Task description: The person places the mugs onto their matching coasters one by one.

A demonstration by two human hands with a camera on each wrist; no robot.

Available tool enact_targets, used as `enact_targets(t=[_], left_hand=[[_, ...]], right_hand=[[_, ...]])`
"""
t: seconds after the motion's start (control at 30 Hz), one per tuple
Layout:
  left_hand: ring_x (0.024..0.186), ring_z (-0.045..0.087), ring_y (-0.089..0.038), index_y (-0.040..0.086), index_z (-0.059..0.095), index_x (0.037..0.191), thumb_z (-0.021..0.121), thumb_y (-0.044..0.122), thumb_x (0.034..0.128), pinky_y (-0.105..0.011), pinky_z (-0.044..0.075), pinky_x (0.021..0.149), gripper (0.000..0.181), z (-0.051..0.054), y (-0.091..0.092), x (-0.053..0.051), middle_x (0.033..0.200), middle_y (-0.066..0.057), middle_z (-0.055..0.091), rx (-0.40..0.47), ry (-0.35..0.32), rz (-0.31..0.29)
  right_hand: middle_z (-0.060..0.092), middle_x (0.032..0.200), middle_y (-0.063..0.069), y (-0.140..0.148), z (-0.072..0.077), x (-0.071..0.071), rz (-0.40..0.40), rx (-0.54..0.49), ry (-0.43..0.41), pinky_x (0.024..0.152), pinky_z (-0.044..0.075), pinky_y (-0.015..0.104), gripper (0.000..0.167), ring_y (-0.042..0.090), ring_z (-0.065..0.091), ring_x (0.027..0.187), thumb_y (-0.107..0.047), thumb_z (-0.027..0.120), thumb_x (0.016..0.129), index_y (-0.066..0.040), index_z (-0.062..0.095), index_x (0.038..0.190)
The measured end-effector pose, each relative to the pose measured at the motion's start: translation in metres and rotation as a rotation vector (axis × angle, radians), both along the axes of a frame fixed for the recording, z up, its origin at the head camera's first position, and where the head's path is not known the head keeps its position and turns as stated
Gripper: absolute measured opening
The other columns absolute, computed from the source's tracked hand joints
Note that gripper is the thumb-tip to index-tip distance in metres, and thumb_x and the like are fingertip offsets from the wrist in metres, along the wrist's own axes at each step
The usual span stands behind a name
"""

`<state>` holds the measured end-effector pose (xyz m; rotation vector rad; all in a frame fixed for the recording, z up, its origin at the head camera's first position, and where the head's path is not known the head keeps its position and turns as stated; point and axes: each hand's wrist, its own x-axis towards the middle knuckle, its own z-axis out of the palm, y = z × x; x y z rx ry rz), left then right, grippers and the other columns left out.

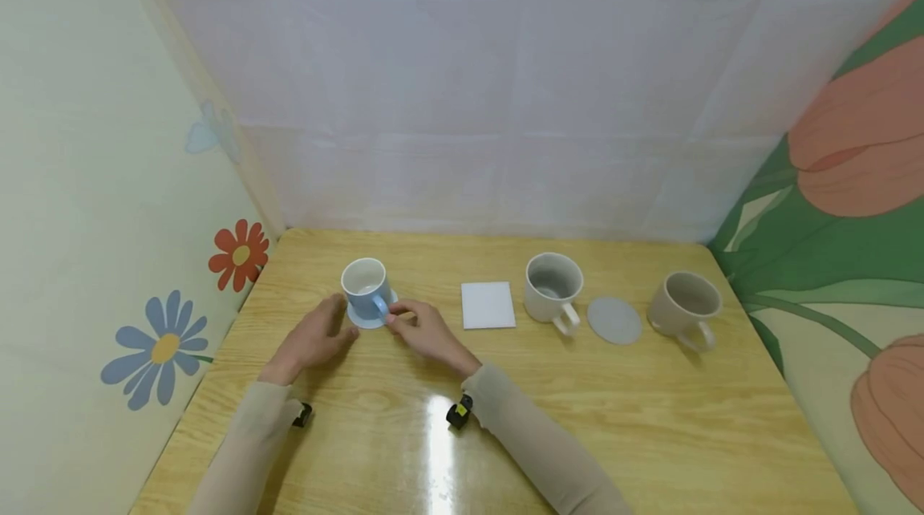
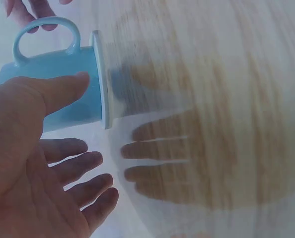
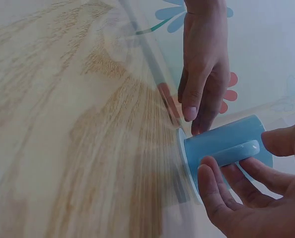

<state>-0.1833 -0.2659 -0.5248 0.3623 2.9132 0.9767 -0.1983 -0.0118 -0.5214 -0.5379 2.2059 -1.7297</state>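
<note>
A light blue mug [image 1: 366, 290] stands upright on a round pale blue coaster [image 1: 370, 322] at the table's left side, its handle towards the front right. My left hand [image 1: 318, 336] is beside the mug, thumb and fingers spread; in the left wrist view the thumb overlaps the mug [image 2: 73, 111], contact unclear. My right hand [image 1: 431, 336] is at the handle, its fingertips touching or very near it. In the right wrist view that hand [image 3: 257, 193] has loosely bent, separated fingers beside the handle [image 3: 237, 152], and its thumb lies near the rim.
Right of the hands lie a white square coaster [image 1: 488, 306] and a grey round coaster [image 1: 614, 320]. A white mug [image 1: 545, 298] stands between them, and a beige mug [image 1: 674, 314] stands farther right. Walls border the wooden table [image 1: 375, 451] at the back and sides.
</note>
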Motion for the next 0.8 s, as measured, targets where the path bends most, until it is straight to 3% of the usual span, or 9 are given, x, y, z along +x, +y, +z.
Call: enact_targets(t=[0.27, 0.5, 0.8], left_hand=[[0.15, 0.037, -0.058, -0.012, 0.032, 0.16, 0.07, 0.025, 0.1055, -0.072, 0.031, 0.124, 0.076, 0.008, -0.002, 0.003, 0.162, -0.038, 0.038, -0.016, 0.006, 0.072], [0.152, 0.036, -0.056, -0.009, 0.032, 0.161, 0.066, 0.026, 0.1074, -0.072, 0.031, 0.123, 0.073, 0.018, 0.001, 0.005, 0.165, -0.036, 0.036, -0.003, 0.051, 0.079], [0.153, 0.033, -0.054, -0.009, 0.033, 0.162, 0.066, 0.027, 0.1076, -0.071, 0.029, 0.125, 0.073, 0.028, 0.008, 0.008, 0.167, -0.034, 0.034, -0.021, 0.111, 0.076]], right_hand=[[0.072, 0.128, 0.016, 0.012, 0.008, 0.005, -0.023, 0.035, 0.002, 0.078, 0.063, 0.028, 0.031, 0.034, 0.076, 0.103, -0.021, 0.063, 0.109, -0.002, 0.069, 0.132], [0.07, 0.137, 0.013, 0.023, 0.02, 0.006, -0.034, 0.111, 0.064, 0.091, 0.063, 0.041, 0.035, 0.03, 0.072, 0.111, -0.026, 0.062, 0.109, -0.004, 0.067, 0.136], [0.069, 0.137, 0.014, 0.041, 0.03, 0.007, -0.025, 0.086, 0.124, 0.091, 0.063, 0.04, 0.033, 0.034, 0.072, 0.112, -0.027, 0.061, 0.11, -0.007, 0.068, 0.136]])
